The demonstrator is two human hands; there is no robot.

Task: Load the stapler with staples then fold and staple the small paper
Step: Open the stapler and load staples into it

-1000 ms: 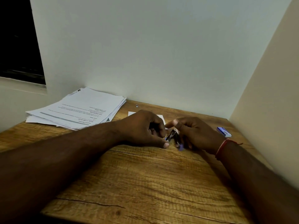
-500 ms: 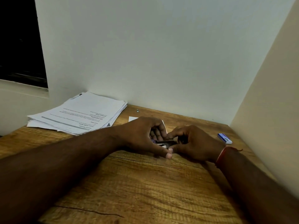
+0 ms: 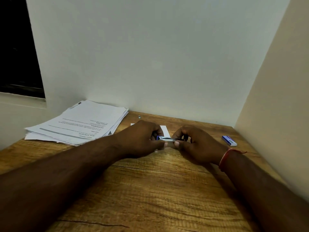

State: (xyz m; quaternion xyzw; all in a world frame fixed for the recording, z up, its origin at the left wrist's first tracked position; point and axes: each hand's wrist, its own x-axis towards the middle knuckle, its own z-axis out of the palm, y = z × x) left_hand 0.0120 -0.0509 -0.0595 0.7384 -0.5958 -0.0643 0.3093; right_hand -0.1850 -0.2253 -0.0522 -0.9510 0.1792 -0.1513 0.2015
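A wooden desk [image 3: 150, 190] sits in a corner between pale walls; a stack of printed papers [image 3: 80, 124] lies at its far left, against the back wall. Two bare forearms reach across the wood; the left hand [image 3: 142, 139] curls its fingers round the blue end of a small stapler [image 3: 167, 138], while the right hand [image 3: 197, 144], a red thread [image 3: 224, 158] at its wrist, pinches the dark end. The stapler lies level between them, low over the middle of the desk; whether staples sit inside cannot be told. The small paper [image 3: 164, 130] lies flat just behind the hands, partly hidden; a blue-and-white staple box [image 3: 229, 140] rests apart at the right, its contents out of sight; a tiny metal piece [image 3: 139, 116] lies near the back wall.
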